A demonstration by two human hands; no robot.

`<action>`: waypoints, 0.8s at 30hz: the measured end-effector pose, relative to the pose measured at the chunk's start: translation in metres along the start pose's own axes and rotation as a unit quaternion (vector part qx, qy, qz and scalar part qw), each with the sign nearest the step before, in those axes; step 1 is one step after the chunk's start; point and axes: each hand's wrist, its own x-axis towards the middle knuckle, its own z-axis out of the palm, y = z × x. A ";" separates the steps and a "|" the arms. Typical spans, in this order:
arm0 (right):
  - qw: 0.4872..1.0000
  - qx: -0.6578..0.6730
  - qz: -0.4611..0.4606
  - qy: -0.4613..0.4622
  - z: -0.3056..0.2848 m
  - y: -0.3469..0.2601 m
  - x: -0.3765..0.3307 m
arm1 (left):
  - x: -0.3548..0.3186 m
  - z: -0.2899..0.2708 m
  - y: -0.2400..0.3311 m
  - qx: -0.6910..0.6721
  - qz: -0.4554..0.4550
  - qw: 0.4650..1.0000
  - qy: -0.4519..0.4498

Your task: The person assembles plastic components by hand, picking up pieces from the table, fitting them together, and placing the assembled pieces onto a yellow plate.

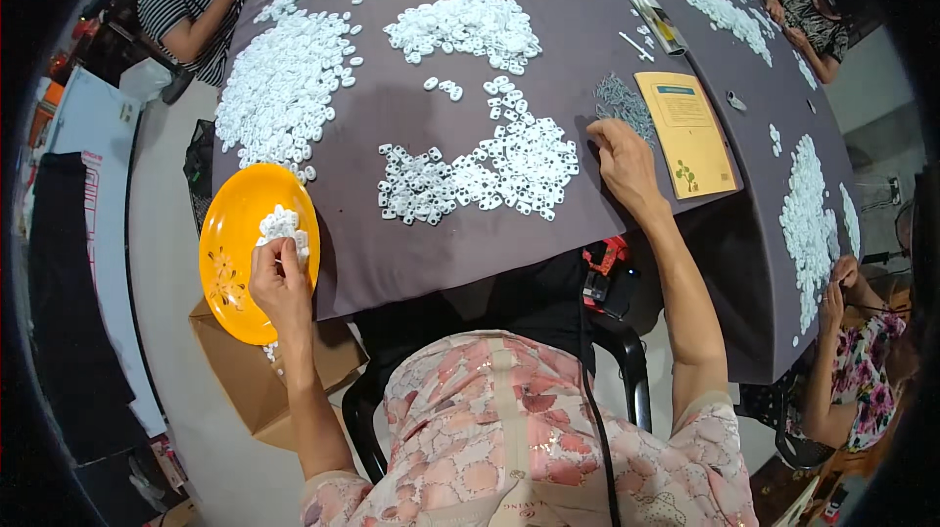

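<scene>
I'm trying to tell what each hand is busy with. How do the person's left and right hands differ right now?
The left hand is over the orange plate at the table's edge, on a small clump of white pieces; the right hand rests flat on the dark tablecloth beside the grey metal bits. The left is curled, the right spread. Both are bare.

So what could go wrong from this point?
1. The orange plate overhangs the table edge, gripped only by the left hand; it could tip and spill its small white parts toward the cardboard box or floor.
2. The right hand rests beside the grey metal pieces and the nearest white pile; a sweep might mix them.
</scene>
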 end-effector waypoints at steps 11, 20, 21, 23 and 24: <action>0.985 0.120 0.125 0.000 -0.009 -0.013 -0.001 | -0.005 -0.002 0.029 0.003 0.077 0.994 0.073; 0.971 0.198 0.132 0.035 -0.005 -0.002 -0.008 | -0.027 0.088 0.136 -0.212 0.127 0.950 -0.189; 0.971 0.196 0.133 0.036 -0.005 0.000 -0.011 | -0.030 0.107 0.147 -0.282 0.082 0.926 -0.236; 0.944 0.297 0.138 0.039 -0.002 0.005 -0.014 | -0.029 0.143 0.173 -0.354 0.058 0.879 -0.315; 0.927 0.346 0.141 0.041 -0.001 0.006 -0.015 | -0.026 0.157 0.188 -0.361 0.081 0.861 -0.349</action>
